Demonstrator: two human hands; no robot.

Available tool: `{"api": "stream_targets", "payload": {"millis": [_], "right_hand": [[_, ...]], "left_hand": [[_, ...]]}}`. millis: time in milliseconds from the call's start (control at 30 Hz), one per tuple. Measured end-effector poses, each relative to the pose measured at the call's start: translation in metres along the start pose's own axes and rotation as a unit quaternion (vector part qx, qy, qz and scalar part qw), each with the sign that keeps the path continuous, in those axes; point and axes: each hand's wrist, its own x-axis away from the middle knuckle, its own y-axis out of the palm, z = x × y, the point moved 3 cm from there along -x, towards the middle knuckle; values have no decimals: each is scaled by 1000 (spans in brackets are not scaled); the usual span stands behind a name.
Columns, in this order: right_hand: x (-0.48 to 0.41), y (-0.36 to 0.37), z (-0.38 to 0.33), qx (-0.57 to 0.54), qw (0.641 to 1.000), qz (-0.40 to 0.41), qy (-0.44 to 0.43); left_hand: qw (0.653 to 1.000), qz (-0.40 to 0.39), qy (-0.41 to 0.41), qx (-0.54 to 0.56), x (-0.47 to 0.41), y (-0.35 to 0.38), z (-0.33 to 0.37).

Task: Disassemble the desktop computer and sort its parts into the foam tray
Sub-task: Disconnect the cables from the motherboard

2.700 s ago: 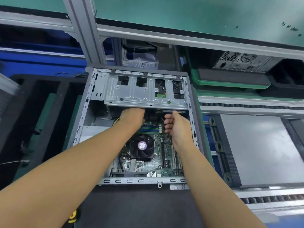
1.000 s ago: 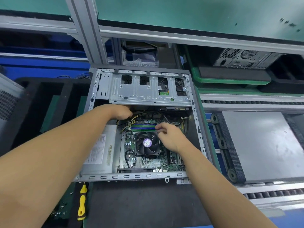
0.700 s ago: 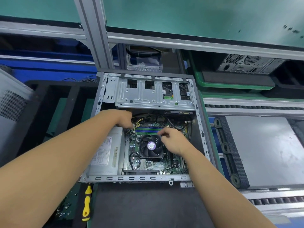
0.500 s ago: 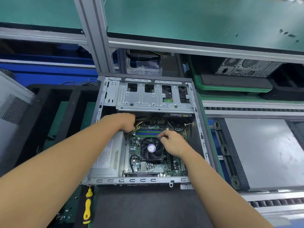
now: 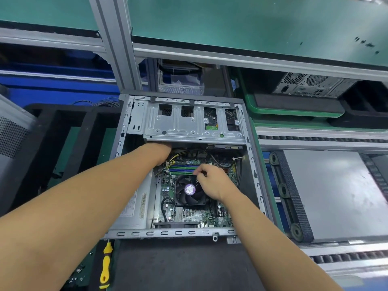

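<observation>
The open grey desktop case [image 5: 255, 177] lies flat in front of me, its silver drive cage [image 5: 189, 124] across the far end. Inside are the green motherboard [image 5: 168, 192], a black CPU fan [image 5: 189, 191] with a purple sticker, blue and green memory slots [image 5: 182, 168] and the silver power supply [image 5: 136, 208] at the left. My left hand [image 5: 160, 153] reaches under the cage edge by the yellow-black cables [image 5: 176, 155]; its fingers are hidden. My right hand [image 5: 212, 181] hovers over the fan's far edge, fingertips pinched together at the memory slots.
A black foam tray [image 5: 63, 131] with long compartments sits to the left. A yellow-handled screwdriver [image 5: 106, 267] lies at the near left. A black mat [image 5: 180, 265] is in front of the case. A conveyor with a grey plate [image 5: 327, 192] runs at the right; another computer [image 5: 310, 85] stands behind.
My right hand came down from the drive cage edge to the memory slots beside the fan. My left hand shifted left toward the cables near the power supply. The view moved slightly.
</observation>
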Motion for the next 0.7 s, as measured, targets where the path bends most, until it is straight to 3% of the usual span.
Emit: {"api": "stream_targets", "payload": {"millis": [200,700], "right_hand": [[-5,0,4,-11,1000,-11,1],[-4,2,5,1,998,-56,-1]], "left_hand": [[999,18,-44,2,-5,1,-3],[998,25,-51,32,-9,5,-5]]}}
